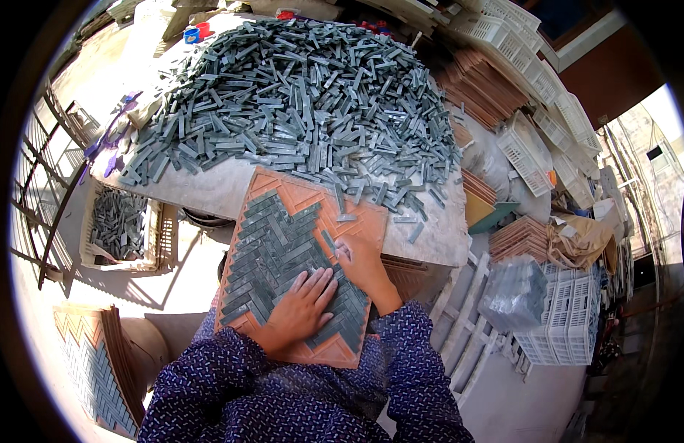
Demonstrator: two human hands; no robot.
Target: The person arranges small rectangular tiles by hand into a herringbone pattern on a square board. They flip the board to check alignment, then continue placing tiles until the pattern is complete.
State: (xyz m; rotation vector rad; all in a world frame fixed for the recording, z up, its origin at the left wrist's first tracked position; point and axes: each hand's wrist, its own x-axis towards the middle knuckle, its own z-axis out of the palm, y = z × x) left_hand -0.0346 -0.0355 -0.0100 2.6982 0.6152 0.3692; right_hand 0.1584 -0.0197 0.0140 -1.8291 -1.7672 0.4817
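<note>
An orange herringbone-slotted tray [264, 181] leans over the table's near edge toward my body. Dark green stone strips [272, 240] fill much of it in a zigzag pattern; bare orange slots show along the upper right and bottom edges. My left hand [303, 301] lies flat on the laid strips with its fingers stretched out. Over the tray's right side, the fingers of my right hand [359, 260] are pinched on a small stone strip [328, 240]. Loose strips [345, 217] rest on the tray's upper right edge.
A large heap of stone strips [298, 96] covers the table [438, 232]. At left stand a crate [151, 236] of strips and a stack of filled trays [91, 354]. To the right are orange tray stacks [482, 81], white crates [560, 317] and a plastic-wrapped bundle [513, 292].
</note>
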